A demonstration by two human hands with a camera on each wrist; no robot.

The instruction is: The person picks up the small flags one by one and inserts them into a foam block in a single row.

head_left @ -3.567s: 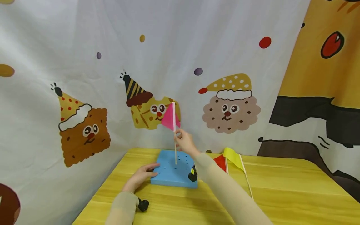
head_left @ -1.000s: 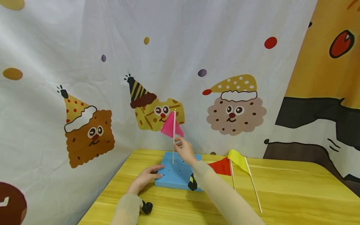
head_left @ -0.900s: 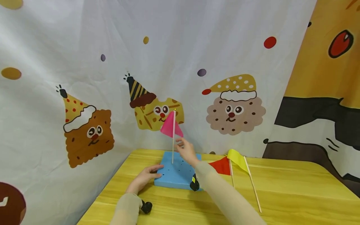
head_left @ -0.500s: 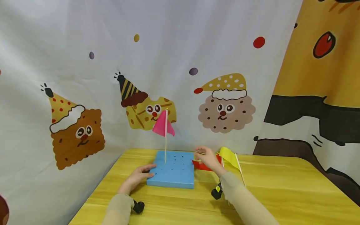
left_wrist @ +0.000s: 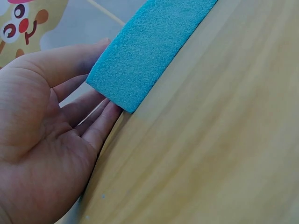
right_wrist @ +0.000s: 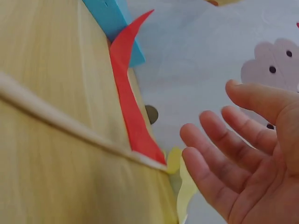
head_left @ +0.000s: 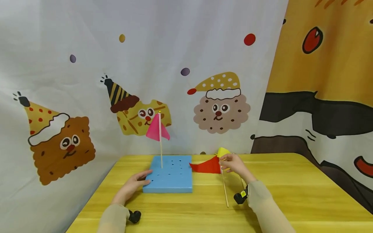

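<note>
Red paper flag on a thin wooden stick (head_left: 207, 166): lies flat on the yellow wooden surface (head_left: 291, 194), just right of the block. The stick runs toward the person and the red triangle points left.
Left hand (head_left: 131, 187): palm down on the surface, with straight fingers (left_wrist: 100, 126) pressed against the near left corner of the block. The grip is slack and closes on nothing.
Blue foam block with rows of small holes (head_left: 170, 176): sits flat on the surface, touching the left hand. Its right edge is just beside the red tip.
Right hand (head_left: 234, 163): at the far end of the red flag's stick. The wrist view shows the grip wide, the fingers (right_wrist: 210, 140) spread and lightly bent, just beside the stick and not closed on it.
Yellow paper flag (head_left: 222, 151): partly hidden behind the right hand and just beyond the red one. Whether the two touch cannot be told.
Pink paper flag (head_left: 157, 131): stands upright on its stick in a hole near the far left of the block.
Cartoon-printed cloth backdrop (head_left: 204, 48): hangs behind the surface.
Step in hand: by the look of it, the reach for the red flag; one flag is planted and two lie loose.
Next move calls for: probably a fine pinch on the thin stick near the paper without catching the yellow flag, then a lift to upright over a free hole while the left hand steadies the light block.
</note>
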